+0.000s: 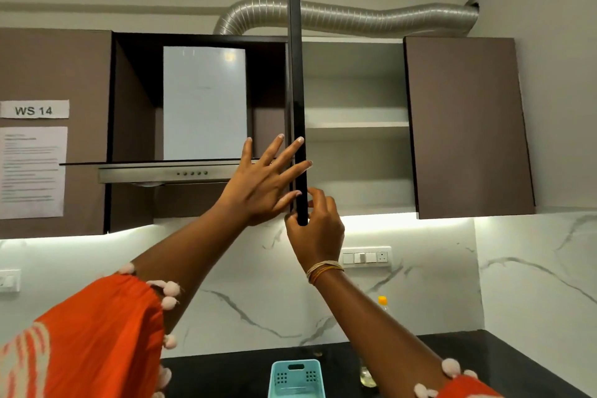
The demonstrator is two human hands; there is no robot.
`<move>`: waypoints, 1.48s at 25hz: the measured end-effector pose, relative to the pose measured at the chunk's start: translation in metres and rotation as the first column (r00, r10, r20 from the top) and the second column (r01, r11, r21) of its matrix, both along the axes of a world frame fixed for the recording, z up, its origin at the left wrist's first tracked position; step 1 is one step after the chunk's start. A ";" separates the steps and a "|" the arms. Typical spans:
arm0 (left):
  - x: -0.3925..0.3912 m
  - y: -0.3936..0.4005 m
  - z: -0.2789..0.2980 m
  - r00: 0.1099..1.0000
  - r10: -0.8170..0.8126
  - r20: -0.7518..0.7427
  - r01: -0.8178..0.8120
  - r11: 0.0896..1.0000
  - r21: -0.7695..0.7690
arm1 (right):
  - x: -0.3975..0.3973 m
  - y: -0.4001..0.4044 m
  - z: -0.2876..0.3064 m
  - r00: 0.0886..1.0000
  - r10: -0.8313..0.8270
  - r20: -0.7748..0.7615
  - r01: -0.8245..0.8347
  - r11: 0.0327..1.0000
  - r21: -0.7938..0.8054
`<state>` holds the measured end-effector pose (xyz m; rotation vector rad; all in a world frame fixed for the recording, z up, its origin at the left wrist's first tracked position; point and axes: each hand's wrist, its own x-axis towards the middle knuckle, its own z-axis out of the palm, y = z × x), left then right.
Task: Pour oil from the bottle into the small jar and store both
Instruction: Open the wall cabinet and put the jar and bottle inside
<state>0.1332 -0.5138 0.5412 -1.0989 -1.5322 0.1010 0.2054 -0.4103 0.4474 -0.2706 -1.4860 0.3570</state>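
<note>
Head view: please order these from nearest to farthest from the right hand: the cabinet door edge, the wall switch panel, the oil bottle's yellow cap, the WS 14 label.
Measured from the right hand:
1. Cabinet door edge, in its grip, directly above.
2. Wall switch panel, just lower right on the backsplash.
3. Yellow cap, farther down, beside the forearm.
4. WS 14 label, far left on the cabinet.

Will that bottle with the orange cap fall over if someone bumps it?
Probably, yes. The bottle looks tall and narrow, so it likely tips easily. It seems clear plastic, so it probably won't shatter. An arm hides its lower part, so how full it is can't be told.
</note>
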 end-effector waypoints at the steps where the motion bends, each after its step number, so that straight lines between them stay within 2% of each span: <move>1: 0.000 0.002 -0.002 1.000 -0.006 -0.004 0.006 1.000 0.005 | 0.001 0.003 -0.001 1.000 0.017 0.010 -0.018 1.000 0.021; 4: 0.004 0.009 -0.009 0.999 -0.018 -0.045 0.019 1.000 0.022 | 0.007 0.016 -0.003 0.993 0.103 0.049 -0.108 0.989 0.105; 6: 0.010 0.016 -0.013 0.996 -0.032 -0.084 0.034 0.999 0.024 | 0.015 0.033 -0.003 0.991 0.089 0.101 -0.107 0.977 0.184; 10: 0.024 0.048 -0.023 0.990 -0.044 -0.136 0.050 0.998 0.042 | 0.025 0.086 0.000 0.965 -0.164 0.206 0.090 0.940 0.329; 14: 0.051 0.107 -0.035 0.997 -0.051 -0.051 0.056 0.993 0.099 | 0.040 0.147 -0.002 0.890 -0.361 0.278 0.259 0.903 0.343; 18: 0.069 0.174 -0.046 0.997 -0.070 0.024 0.067 0.990 0.123 | 0.056 0.210 -0.006 0.826 -0.465 0.318 0.332 0.858 0.391; 28: 0.042 0.299 -0.100 0.977 -0.066 0.204 0.036 0.988 0.152 | 0.055 0.336 -0.032 0.773 -0.456 0.440 0.300 0.875 0.379; 33: -0.003 0.357 -0.150 0.970 -0.041 0.239 0.017 0.995 0.100 | 0.017 0.391 -0.079 0.752 -0.413 0.513 0.271 0.904 0.330; 37: -0.053 0.401 -0.206 0.935 -0.009 0.354 -0.006 0.999 0.042 | -0.021 0.427 -0.139 0.719 -0.351 0.599 0.237 0.935 0.264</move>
